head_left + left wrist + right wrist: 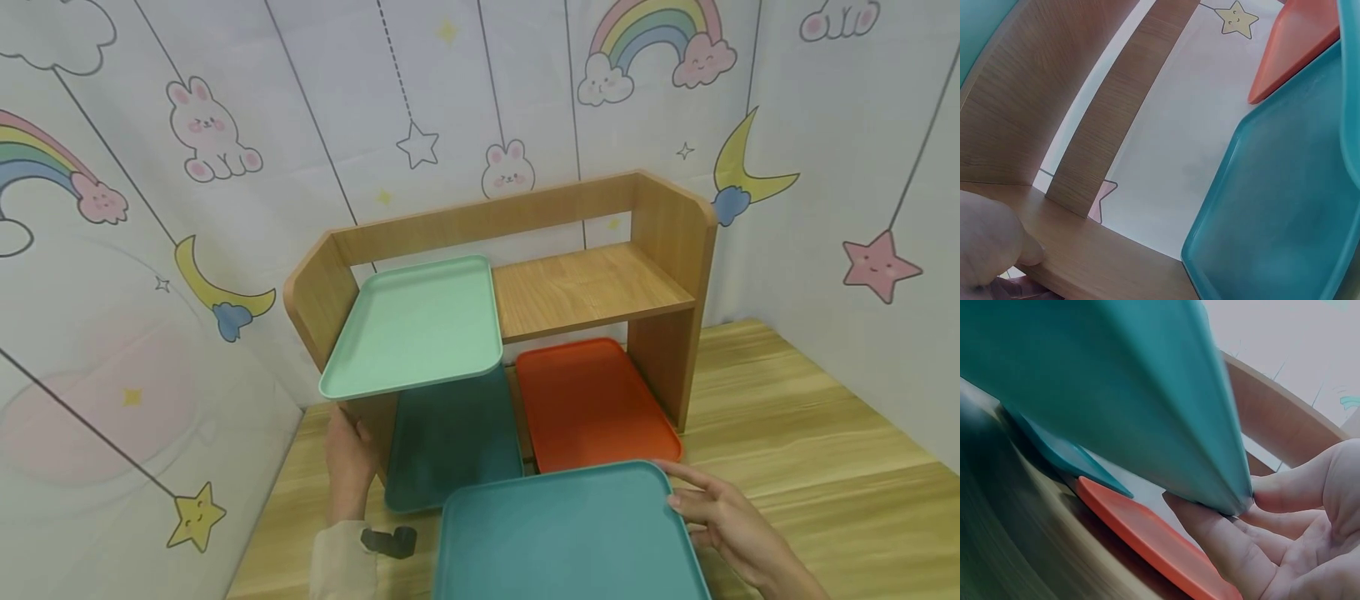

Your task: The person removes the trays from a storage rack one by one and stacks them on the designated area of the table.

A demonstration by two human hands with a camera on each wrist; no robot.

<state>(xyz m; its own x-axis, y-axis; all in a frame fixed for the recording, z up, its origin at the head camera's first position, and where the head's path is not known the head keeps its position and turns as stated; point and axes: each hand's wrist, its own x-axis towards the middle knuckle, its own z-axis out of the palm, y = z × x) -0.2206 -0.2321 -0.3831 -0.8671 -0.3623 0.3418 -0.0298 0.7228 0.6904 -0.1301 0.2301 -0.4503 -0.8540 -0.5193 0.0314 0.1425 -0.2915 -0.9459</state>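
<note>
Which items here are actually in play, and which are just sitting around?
In play:
- teal tray, held at its corner by the right hand
- wooden shelf, its side panel touched by the left hand

Sitting around:
- mint tray on the shelf top
- dark teal tray underneath
- orange tray underneath

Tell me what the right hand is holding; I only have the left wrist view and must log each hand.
Observer: The right hand holds the near teal tray at its right corner, lifted off the table.
Operator: And what is on top of the shelf?
Observer: A mint green tray lies on the wooden shelf, left side, overhanging the front.
Operator: Where is the left hand?
Observer: The left hand rests against the shelf's left leg.
</note>
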